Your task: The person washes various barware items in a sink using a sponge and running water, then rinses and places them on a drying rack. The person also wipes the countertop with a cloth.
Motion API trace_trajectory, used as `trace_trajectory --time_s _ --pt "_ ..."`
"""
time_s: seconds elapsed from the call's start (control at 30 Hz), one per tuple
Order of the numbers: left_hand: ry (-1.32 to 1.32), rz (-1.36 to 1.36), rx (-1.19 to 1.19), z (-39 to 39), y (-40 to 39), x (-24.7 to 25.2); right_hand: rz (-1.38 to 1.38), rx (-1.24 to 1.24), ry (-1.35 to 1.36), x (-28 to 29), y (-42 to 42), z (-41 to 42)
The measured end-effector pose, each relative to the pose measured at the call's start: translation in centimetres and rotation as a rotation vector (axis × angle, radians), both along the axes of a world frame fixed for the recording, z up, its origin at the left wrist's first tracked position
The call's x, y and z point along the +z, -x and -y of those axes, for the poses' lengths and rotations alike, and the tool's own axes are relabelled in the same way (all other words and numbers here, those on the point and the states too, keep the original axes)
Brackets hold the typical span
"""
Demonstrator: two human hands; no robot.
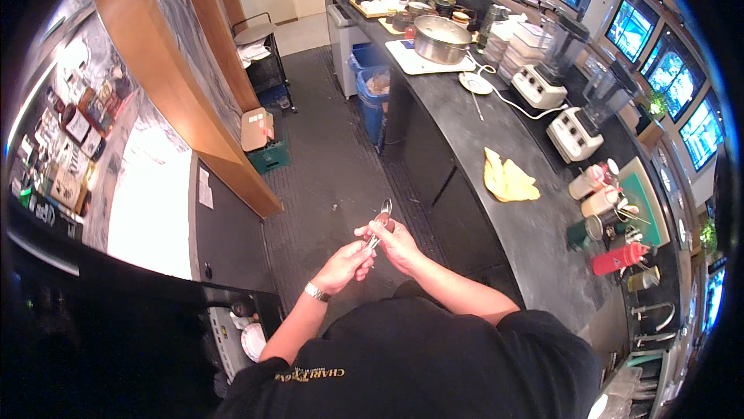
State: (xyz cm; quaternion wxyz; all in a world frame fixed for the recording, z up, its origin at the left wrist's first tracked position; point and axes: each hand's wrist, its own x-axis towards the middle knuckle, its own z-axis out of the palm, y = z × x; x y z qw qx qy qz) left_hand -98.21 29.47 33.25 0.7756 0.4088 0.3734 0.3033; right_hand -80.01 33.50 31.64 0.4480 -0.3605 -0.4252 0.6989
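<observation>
Both of my hands meet in front of my body, above the dark floor. My left hand (347, 264), with a metal-banded watch at the wrist, grips the handle end of some shiny metal spoons (386, 208). Closed around the same cutlery nearer the bowls is my right hand (396, 243). The spoon bowls point away from me; how many there are is hard to tell, as fingers hide much of the handles.
On the right runs a dark counter (459, 122) with a yellow cloth (509, 178), two blenders (575, 134), a steel pot (442, 41) and a red squeeze bottle (617, 258). A blue bin (371, 111) stands beneath. At left are a wooden post (174, 82) and a green crate (268, 156).
</observation>
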Motion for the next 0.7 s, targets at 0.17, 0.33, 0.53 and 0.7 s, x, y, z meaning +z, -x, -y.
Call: trace_trajectory --time_s 0.17,0.33,0.53,0.7 --pt "0.084 -0.015 0.177 -6.8 5.2 0.2 0.027 0.043 -0.031 -1.1 6.4 -9.6" --pt "0.104 0.057 0.371 -16.8 7.5 -1.9 -0.155 0.056 0.004 -1.7 11.6 -21.8" --pt "-0.049 -0.329 0.432 -33.1 9.2 0.8 -0.103 0.253 -0.109 -1.7 12.7 -39.0" --pt "-0.241 -0.549 0.312 -46.6 8.8 1.9 0.053 -0.163 -0.286 0.5 10.1 -49.7"
